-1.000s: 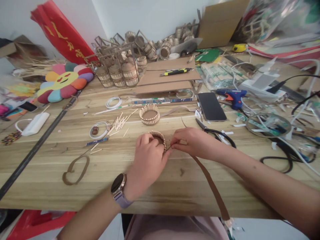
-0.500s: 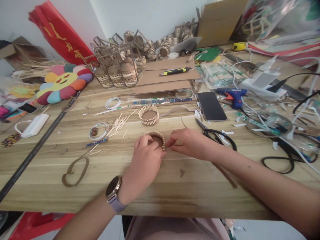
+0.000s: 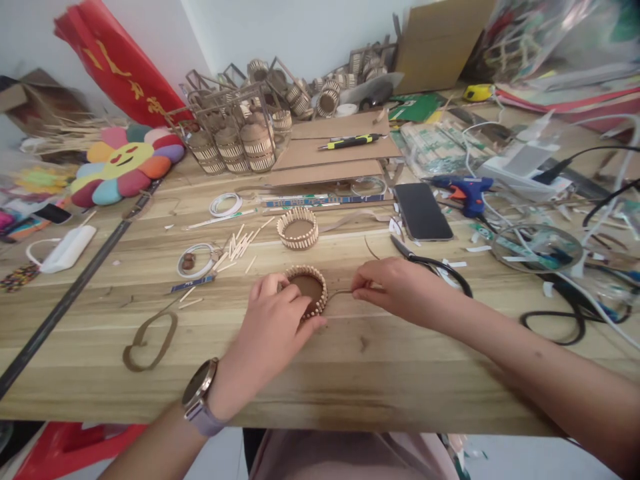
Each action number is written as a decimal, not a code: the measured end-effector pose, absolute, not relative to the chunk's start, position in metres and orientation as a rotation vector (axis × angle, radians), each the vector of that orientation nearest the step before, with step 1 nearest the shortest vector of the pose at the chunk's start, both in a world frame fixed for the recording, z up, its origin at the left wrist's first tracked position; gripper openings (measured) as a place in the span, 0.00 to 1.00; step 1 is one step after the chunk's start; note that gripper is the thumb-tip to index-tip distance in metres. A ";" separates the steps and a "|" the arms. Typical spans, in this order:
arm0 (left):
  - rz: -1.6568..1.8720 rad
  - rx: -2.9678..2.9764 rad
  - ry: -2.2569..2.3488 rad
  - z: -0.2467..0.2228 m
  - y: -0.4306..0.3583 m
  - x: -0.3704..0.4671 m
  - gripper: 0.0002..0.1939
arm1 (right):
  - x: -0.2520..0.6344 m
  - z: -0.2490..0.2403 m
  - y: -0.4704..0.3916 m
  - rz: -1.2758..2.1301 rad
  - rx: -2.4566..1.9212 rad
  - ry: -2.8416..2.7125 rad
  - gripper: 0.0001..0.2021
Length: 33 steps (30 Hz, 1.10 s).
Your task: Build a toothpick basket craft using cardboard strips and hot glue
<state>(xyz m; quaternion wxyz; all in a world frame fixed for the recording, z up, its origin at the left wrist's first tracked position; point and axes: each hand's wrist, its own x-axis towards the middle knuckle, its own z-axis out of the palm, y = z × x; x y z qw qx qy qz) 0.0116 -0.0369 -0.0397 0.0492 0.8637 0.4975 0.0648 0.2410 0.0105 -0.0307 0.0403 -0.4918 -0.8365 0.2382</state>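
A small round basket [image 3: 306,288] with a brown base and a ring of short wooden sticks sits on the table in front of me. My left hand [image 3: 279,310] grips its left and near side, thumb along the near wall. To its right, my right hand [image 3: 380,283] pinches a thin brown strip [image 3: 341,292] that runs to the basket's right wall. Just behind stands a similar stick-walled basket [image 3: 298,230], untouched. Short wooden sticks [image 3: 241,245] lie loose to the left.
Black-handled scissors [image 3: 435,267] and a phone [image 3: 423,212] lie right of my right hand, with a blue glue gun [image 3: 467,192] beyond. Rolls of white tape [image 3: 196,261] and a curled brown strip [image 3: 150,341] are at left. Finished stick baskets [image 3: 257,148] stand at the back.
My right hand has moved right, away from the basket, and the strip now shows stretched between them. My left hand has shifted left and more of the basket's inside shows.
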 end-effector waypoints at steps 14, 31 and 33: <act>0.354 2.568 1.606 -0.048 -0.039 0.032 0.12 | 0.233 -0.033 0.022 0.623 -1.558 -2.586 0.06; 0.256 2.604 1.545 -0.042 -0.030 0.018 0.10 | 0.225 -0.032 0.019 0.651 -1.499 -2.635 0.07; 0.272 2.585 1.580 -0.042 -0.030 0.024 0.12 | 0.225 -0.033 0.021 0.652 -1.492 -2.627 0.07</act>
